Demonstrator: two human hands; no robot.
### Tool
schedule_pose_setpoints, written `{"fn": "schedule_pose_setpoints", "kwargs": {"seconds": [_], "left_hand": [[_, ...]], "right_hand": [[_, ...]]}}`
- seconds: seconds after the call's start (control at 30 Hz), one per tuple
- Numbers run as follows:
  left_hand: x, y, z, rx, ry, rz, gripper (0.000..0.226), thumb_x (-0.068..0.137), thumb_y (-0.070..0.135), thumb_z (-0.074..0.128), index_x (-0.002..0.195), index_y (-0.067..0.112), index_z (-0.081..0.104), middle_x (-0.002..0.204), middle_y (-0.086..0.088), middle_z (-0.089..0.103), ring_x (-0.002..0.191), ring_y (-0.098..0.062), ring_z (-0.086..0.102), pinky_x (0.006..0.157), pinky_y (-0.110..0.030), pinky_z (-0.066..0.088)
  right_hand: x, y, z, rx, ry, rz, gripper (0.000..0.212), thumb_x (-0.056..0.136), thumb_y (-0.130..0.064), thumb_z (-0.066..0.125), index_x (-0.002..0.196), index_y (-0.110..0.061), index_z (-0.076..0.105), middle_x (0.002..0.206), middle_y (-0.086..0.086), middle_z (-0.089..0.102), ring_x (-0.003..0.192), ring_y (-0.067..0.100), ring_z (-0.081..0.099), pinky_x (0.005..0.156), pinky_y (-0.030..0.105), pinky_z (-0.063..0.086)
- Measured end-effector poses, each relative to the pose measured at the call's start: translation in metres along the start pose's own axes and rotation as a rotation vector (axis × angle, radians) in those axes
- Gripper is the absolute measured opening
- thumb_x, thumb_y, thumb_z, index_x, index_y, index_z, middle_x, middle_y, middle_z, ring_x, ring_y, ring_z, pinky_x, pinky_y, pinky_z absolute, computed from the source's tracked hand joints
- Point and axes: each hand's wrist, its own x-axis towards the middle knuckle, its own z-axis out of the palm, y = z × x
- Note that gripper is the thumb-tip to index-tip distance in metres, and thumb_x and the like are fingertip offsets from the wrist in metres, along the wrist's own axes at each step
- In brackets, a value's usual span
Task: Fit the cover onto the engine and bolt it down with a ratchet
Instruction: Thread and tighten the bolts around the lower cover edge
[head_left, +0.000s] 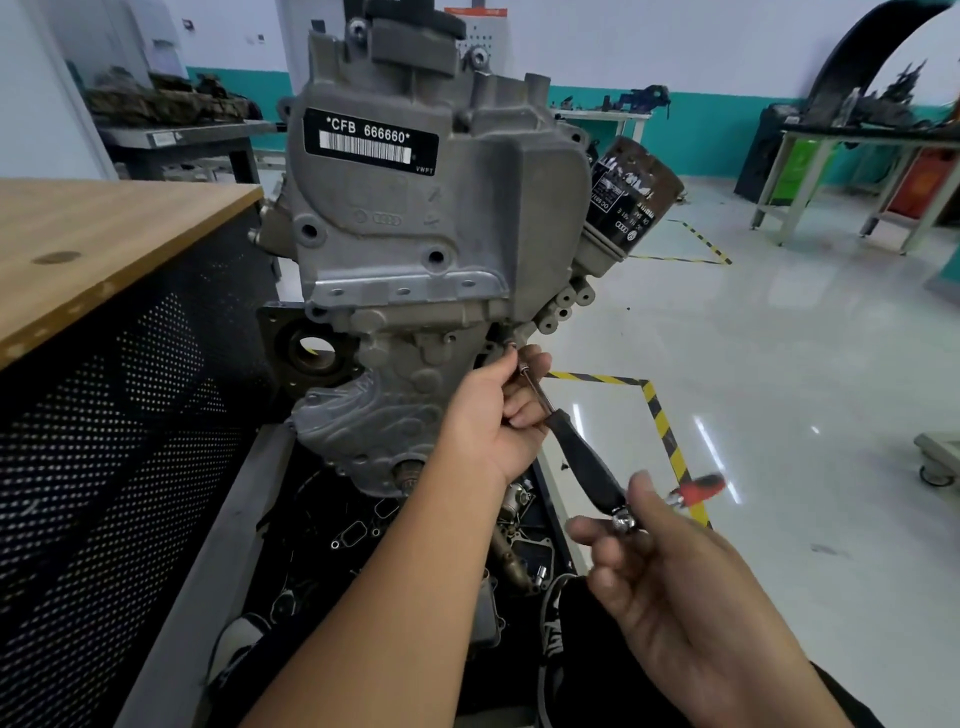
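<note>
**Driver shaft lined up on lower-right cover bolt, left hand nearer**

The cover (415, 208) is already sitting on the engine (395, 395), filling the upper centre of the frame, grey cast metal with a barcode label. The bolt (510, 345) being worked is sitting at the cover's lower right edge, just above the hands.

The left hand (498, 415) is curling around the thin metal shaft (535, 387) right below the bolt, fingers pinching it and steadying the tip against the fastener. It is the nearer hand to the bolt, almost touching the casting.

The tool's long axis is running diagonally, from the bolt at centre frame down and to the right, through the black handle (584, 462) to the chrome end (623, 519). The right hand (675, 571) is sitting at that lower end, fingers loosely spread and blurred (probably mid-spin), fingertips touching the chrome knob but not clamping it as far as I can tell.

A red-handled ratchet (698, 488) is showing just beyond the right hand; cannot tell whether it is attached to the chrome end or lying on the floor behind.

Judgement: turning is depending on keeping the shaft in line with the bolt, so the left hand is guiding while the right is twirling. Several other holes in the cover are looking unfilled.

An oil filter (631, 197) is sticking out at upper right; a wooden worktop (104, 249) is sitting at left.
</note>
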Motion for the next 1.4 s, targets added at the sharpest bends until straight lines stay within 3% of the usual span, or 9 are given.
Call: {"fn": "schedule_pose_setpoints", "kwargs": {"seconds": [0.17,0.4,0.5,0.63,0.8,0.9,1.0,1.2,1.4], "left_hand": [[-0.001,-0.001,0.004,0.091,0.046,0.034,0.029,0.106,0.024,0.049,0.085,0.008,0.061,0.067,-0.005,0.069,0.028,-0.003,0.024,0.029,-0.014,0.021],[-0.004,0.002,-0.001,0.069,0.039,0.005,0.028,0.105,0.025,0.051,0.087,0.007,0.063,0.069,-0.006,0.07,0.029,-0.003,0.025,0.029,-0.014,0.021],[-0.004,0.001,-0.001,0.079,0.043,0.004,0.029,0.106,0.025,0.049,0.089,0.006,0.062,0.066,-0.005,0.07,0.028,-0.003,0.025,0.029,-0.013,0.021],[-0.004,0.0,0.0,0.094,0.061,0.014,0.027,0.105,0.027,0.052,0.089,0.008,0.062,0.067,-0.005,0.07,0.03,-0.003,0.024,0.029,-0.014,0.021],[-0.011,-0.001,-0.002,0.128,0.017,-0.041,0.032,0.103,0.033,0.054,0.091,0.008,0.068,0.069,-0.002,0.069,0.032,-0.002,0.027,0.032,-0.014,0.022],[-0.015,-0.001,-0.001,0.158,-0.003,-0.053,0.031,0.106,0.031,0.049,0.091,0.009,0.065,0.069,-0.001,0.069,0.033,-0.002,0.028,0.033,-0.014,0.023],[-0.016,-0.002,0.002,0.165,0.012,-0.044,0.03,0.105,0.033,0.05,0.086,0.012,0.06,0.067,0.0,0.067,0.032,-0.002,0.026,0.032,-0.014,0.022],[-0.013,-0.003,0.001,0.187,0.053,-0.011,0.027,0.1,0.032,0.06,0.082,0.013,0.061,0.064,0.0,0.067,0.031,-0.002,0.027,0.031,-0.014,0.023],[-0.014,-0.006,0.003,0.203,0.035,-0.016,0.03,0.102,0.035,0.056,0.083,0.013,0.061,0.067,-0.001,0.069,0.031,-0.002,0.029,0.031,-0.014,0.024]], "right_hand": [[0.001,0.012,-0.002,-0.688,0.124,-0.48,0.024,0.091,-0.006,0.071,0.097,-0.029,0.068,0.066,0.014,0.07,0.053,0.026,0.071,0.05,0.021,0.055],[-0.003,0.003,0.004,0.104,-0.004,0.057,0.03,0.096,-0.027,0.063,0.082,-0.001,0.065,0.077,0.03,0.07,0.039,0.015,0.059,0.037,0.022,0.049],[-0.001,0.005,0.003,-0.226,0.022,-0.179,0.006,0.094,-0.01,0.068,0.1,-0.012,0.066,0.076,0.026,0.071,0.05,0.026,0.066,0.045,0.032,0.055],[-0.002,0.013,0.002,-0.662,0.12,-0.51,0.027,0.087,-0.009,0.075,0.098,-0.033,0.068,0.067,0.012,0.07,0.051,0.027,0.07,0.048,0.029,0.058],[-0.001,0.006,0.003,0.174,-0.03,0.01,0.023,0.096,-0.028,0.064,0.087,-0.007,0.059,0.076,0.028,0.07,0.038,0.015,0.056,0.035,0.021,0.046],[0.002,0.003,-0.004,-0.268,-0.004,-0.243,0.003,0.096,-0.017,0.067,0.094,-0.016,0.065,0.077,0.025,0.072,0.048,0.022,0.066,0.044,0.028,0.053],[0.0,0.006,-0.005,-0.794,0.112,-0.595,0.027,0.088,-0.017,0.075,0.101,-0.038,0.064,0.069,0.004,0.073,0.054,0.019,0.072,0.051,0.022,0.055],[0.0,0.0,0.001,0.309,-0.059,0.093,0.029,0.086,-0.025,0.069,0.102,-0.009,0.051,0.073,0.027,0.07,0.039,0.015,0.06,0.037,0.021,0.049],[0.01,0.009,-0.007,-0.875,0.144,-0.642,0.035,0.091,-0.014,0.073,0.103,-0.046,0.064,0.074,-0.006,0.073,0.062,0.019,0.074,0.059,0.034,0.06]]}}
